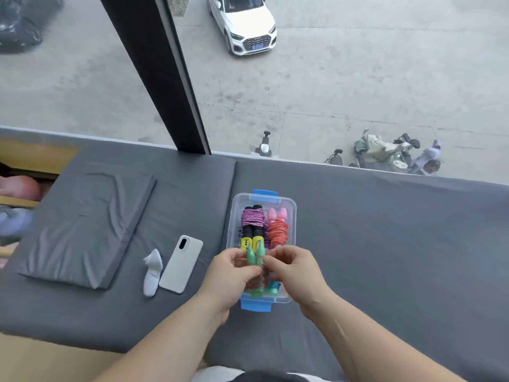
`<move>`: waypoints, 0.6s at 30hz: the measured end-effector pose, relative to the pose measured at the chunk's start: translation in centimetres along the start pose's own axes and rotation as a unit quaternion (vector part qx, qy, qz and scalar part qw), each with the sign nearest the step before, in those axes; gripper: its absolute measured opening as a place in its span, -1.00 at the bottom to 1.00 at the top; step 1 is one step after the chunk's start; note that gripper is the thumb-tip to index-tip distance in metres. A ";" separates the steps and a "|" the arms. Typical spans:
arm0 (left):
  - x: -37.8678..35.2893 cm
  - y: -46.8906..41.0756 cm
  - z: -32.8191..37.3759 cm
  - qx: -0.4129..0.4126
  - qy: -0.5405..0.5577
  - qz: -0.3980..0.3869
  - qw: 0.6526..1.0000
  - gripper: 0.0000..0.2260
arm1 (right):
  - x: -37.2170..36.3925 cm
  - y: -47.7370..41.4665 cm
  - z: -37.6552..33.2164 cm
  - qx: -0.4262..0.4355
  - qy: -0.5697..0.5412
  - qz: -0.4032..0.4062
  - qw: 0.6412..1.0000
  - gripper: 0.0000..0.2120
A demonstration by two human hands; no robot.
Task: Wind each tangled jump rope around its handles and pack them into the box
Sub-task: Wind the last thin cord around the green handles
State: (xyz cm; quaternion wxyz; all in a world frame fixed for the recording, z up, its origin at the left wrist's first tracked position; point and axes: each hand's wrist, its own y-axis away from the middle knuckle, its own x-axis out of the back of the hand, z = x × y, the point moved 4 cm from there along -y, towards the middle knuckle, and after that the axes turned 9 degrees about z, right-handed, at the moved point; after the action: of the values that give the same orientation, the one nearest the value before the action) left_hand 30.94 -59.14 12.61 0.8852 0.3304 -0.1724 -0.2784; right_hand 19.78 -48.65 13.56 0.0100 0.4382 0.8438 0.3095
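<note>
While both hands sit over the near end of the clear plastic box (292,207), the left hand (228,274) and right hand (293,268) pinch the green-handled jump rope (254,256) between curled fingers. Inside, a purple-wound rope (252,217) and a pink-handled orange rope (278,230) lie side by side. A phone (180,264) lies to the left on the grey cushion (385,230).

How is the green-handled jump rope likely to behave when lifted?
Probably light: the left hand and right hand merely pinch the green-handled jump rope. Its tapered handles look rigid and smooth, so maybe slippery. The wound cord could spring loose if released.
</note>
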 end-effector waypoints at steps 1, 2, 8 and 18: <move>0.7 -1.1 0.3 0.004 -0.010 0.001 1.000 -0.74 | -0.9 -0.4 -0.3 -0.003 -0.002 0.006 1.000 -0.93; 1.1 -2.1 0.6 0.008 -0.014 0.000 1.000 -0.74 | -1.7 -1.0 -0.5 -0.008 0.000 0.013 1.000 -0.94; 1.1 -6.8 1.8 -0.001 -0.072 -0.001 0.997 -0.79 | -3.5 -4.9 -0.6 -0.054 -0.026 0.012 0.998 -0.92; -3.0 -12.5 -0.8 -0.086 -0.251 0.043 0.963 -0.74 | -3.2 -8.6 4.2 -0.048 0.063 -0.056 0.995 -0.68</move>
State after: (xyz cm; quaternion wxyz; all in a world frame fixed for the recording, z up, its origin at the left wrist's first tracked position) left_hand 24.25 -64.77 3.17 0.8501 0.1647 -0.3782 -0.3274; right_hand 16.64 -52.58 4.76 -0.0046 0.3686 0.8504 0.3753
